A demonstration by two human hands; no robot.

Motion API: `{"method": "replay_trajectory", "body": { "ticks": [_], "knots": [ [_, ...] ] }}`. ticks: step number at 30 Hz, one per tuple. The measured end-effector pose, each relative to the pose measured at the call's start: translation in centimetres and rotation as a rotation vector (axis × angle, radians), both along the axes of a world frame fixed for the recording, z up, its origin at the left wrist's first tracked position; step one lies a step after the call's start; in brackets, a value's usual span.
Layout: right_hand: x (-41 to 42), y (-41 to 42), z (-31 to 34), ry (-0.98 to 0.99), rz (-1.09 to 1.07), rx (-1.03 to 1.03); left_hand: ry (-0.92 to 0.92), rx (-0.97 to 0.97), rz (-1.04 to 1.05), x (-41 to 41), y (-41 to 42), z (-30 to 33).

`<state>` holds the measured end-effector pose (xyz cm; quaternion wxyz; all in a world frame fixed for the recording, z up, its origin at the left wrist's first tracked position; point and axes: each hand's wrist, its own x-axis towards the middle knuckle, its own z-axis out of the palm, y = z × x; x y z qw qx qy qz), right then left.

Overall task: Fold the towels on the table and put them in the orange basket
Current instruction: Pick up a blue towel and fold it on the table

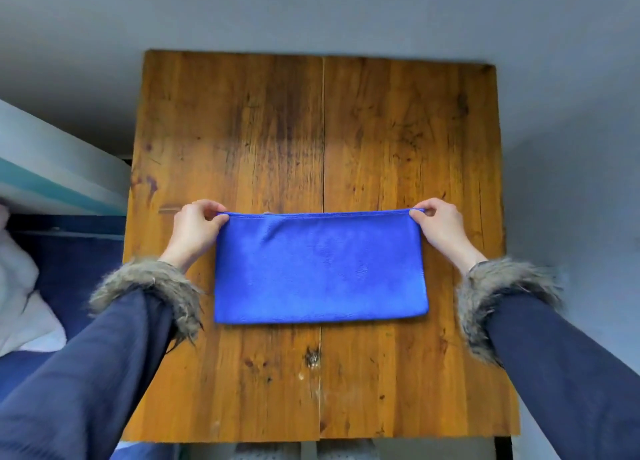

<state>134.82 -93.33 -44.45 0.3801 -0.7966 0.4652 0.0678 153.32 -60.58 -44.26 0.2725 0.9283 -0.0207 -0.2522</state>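
Blue towel lies flat on the wooden table, a little toward the near edge, already doubled into a rectangle. Long axis runs left to right across the person's view; rounded fold along the near edge, stitched free edges on the far side. Judged soft, light, limp microfibre: no stiffness of its own, will sag between holds, so best taken at corners with the edge kept taut. Left hand pinches the far left corner between thumb and fingertips; right hand pinches the far right corner likewise, fingers closed on the cloth at both. The far edge looks slightly raised and stretched straight between them. Fur-cuffed dark sleeves reach in from the near side. Orange basket not in view.
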Motion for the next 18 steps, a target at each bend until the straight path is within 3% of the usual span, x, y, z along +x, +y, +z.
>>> {"method": "replay_trajectory", "body": {
  "ticks": [4, 7, 11, 18],
  "knots": [
    [-0.7, 1.5, -0.3, -0.092, -0.08, -0.2, -0.293, 0.053, -0.076, -2.5, -0.4, -0.6],
    [-1.5, 5.6, -0.1, -0.197, 0.162, -0.438, -0.455, 0.132, -0.276, -6.6, -1.5, -1.0],
    [-1.5, 12.0, -1.8, -0.198, 0.567, -0.506, -0.461, 0.189, -0.613, -10.7, -4.6, -2.6],
    [-3.1, 8.9, -5.7, -0.117, 0.614, -0.563, -0.467, 0.236, -0.687, -9.0, -3.5, -5.8]
  ]
}}
